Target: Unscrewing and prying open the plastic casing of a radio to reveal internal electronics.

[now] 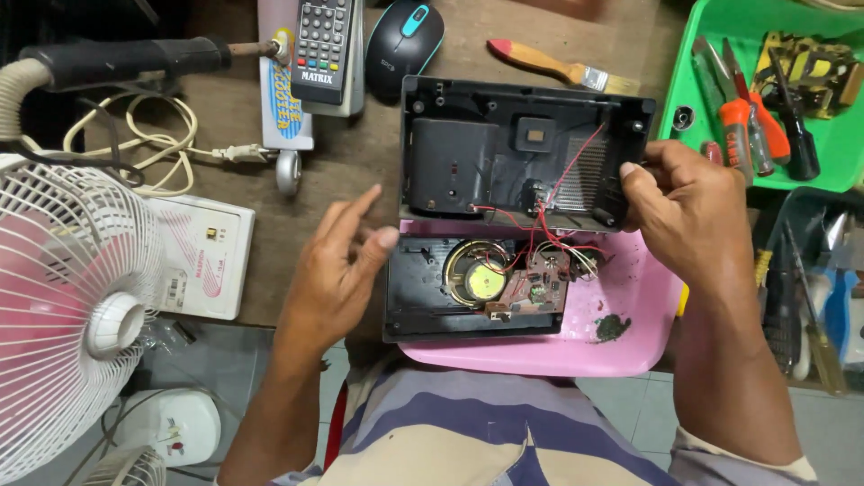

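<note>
Nearest the person, a pink tray sits at the table edge and holds the front half of an opened black radio, face down, with its round speaker and a small brown circuit board exposed; a dark clump of dirt lies on the tray's right side. The left hand hovers just left of this half, fingers spread apart and holding nothing. Farther back, the right hand is clamped on the right edge of the black back cover, which stands tilted open above the tray. Thin red wires run from the cover down to the board. These look like the weak point: should the cover tip farther away or slip from the grip, the wires could well pull taut and tear off their solder joints. At the far right, a green tray holds red-handled screwdrivers, a dark-handled one and a yellow circuit board. At the far side of the table lie a paintbrush, a computer mouse and a remote control; a white fan stands at the left.
</note>
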